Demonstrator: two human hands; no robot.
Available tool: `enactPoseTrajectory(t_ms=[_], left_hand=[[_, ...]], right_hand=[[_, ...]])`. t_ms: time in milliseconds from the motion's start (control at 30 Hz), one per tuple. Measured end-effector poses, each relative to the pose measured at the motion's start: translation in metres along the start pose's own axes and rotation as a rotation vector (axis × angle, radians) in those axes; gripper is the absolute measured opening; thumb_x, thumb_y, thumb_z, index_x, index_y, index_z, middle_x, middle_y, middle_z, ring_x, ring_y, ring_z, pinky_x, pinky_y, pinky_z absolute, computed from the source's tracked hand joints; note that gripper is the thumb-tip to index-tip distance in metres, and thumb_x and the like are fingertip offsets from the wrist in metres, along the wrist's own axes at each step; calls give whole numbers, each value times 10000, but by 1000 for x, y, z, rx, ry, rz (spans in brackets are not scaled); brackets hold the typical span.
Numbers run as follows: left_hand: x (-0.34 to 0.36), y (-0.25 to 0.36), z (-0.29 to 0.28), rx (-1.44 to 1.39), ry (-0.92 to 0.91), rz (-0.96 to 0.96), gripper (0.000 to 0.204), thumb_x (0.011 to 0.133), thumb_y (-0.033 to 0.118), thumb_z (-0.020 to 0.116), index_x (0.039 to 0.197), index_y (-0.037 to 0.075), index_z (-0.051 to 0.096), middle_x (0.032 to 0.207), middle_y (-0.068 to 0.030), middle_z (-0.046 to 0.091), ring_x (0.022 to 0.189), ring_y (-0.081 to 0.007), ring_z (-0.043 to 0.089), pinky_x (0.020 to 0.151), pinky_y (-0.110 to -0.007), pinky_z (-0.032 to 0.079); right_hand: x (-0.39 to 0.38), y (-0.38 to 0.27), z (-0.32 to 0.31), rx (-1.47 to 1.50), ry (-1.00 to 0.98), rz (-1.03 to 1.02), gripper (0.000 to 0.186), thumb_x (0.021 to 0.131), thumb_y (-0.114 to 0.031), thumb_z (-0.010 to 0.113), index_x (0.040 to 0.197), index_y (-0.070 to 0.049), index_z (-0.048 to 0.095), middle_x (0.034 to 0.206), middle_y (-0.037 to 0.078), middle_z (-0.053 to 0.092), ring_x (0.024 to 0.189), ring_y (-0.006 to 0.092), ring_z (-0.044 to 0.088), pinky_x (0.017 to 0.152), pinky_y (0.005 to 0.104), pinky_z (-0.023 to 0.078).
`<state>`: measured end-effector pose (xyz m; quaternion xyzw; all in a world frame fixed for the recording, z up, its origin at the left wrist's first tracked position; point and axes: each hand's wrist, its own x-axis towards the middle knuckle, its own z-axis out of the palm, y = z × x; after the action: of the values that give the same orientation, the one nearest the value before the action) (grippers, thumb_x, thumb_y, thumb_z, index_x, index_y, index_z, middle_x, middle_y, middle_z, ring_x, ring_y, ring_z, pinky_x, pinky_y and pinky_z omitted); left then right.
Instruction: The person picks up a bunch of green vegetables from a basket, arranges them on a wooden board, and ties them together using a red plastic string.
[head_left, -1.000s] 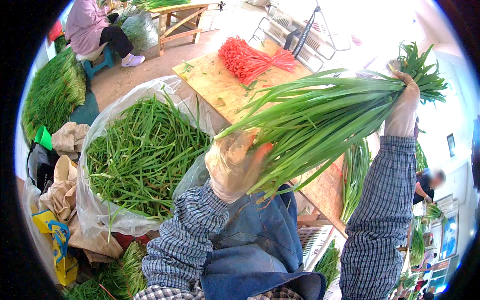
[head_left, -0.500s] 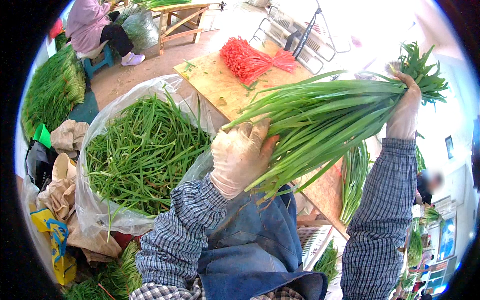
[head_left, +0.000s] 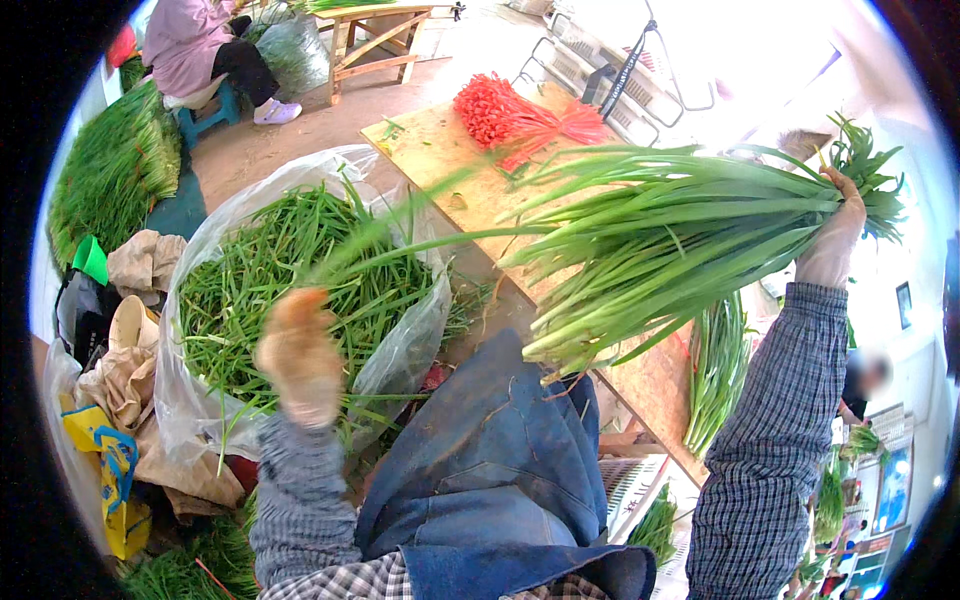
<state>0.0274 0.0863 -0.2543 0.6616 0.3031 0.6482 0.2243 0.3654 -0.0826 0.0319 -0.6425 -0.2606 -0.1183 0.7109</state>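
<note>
My right hand (head_left: 840, 228), gloved and raised at the right, is closed round a thick bunch of garlic chives (head_left: 680, 215). The leafy tips stick out beyond the hand, and the pale stem ends fan loosely to the left. My left hand (head_left: 300, 355) is smeared by motion over a clear plastic bag (head_left: 190, 430) full of loose green leaves (head_left: 260, 270); its fingers cannot be made out. A few blurred blades trail in the air between the bag and the bunch. Another chive bundle (head_left: 716, 375) lies on the wooden table under my right arm.
Red ties (head_left: 510, 112) lie in a bundle on the wooden table (head_left: 470, 220). Behind it stand pale plastic crates (head_left: 600, 85). A heap of chives (head_left: 115, 180) is at far left, near a seated person (head_left: 200, 60). Crumpled brown cloth (head_left: 125, 385) lies beside the bag.
My left hand has come away from the bunch's stem ends and moved left and down over the bag. My right hand still holds the bunch, now slightly further right and lower.
</note>
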Motion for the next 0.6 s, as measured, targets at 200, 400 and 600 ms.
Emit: enactPoseTrajectory(t_ms=[200, 400, 600], left_hand=[[-9, -37, -69, 1030, -285, 147, 224, 772, 134, 625, 976, 67, 564, 1036, -116, 545, 976, -223, 502, 779, -337, 440], [16, 73, 43, -565, -559, -571, 354, 796, 167, 615, 1108, 24, 533, 1080, -99, 537, 1003, -189, 503, 849, -308, 415], [18, 79, 84, -706, -294, -571, 213, 861, 196, 545, 970, 19, 593, 840, -27, 608, 786, -125, 550, 721, -263, 438]], right_hand=[[-16, -2, 12, 40, 57, 78, 276, 860, -165, 354, 975, 13, 529, 793, 105, 563, 666, 196, 554, 613, 278, 481], [-24, 0, 21, 42, -25, 75, 269, 866, -178, 370, 959, 17, 530, 783, 100, 555, 652, 184, 550, 589, 276, 479], [-29, 9, 24, 189, -89, 157, 133, 795, -130, 472, 783, -13, 533, 647, 80, 563, 545, 200, 550, 530, 283, 477]])
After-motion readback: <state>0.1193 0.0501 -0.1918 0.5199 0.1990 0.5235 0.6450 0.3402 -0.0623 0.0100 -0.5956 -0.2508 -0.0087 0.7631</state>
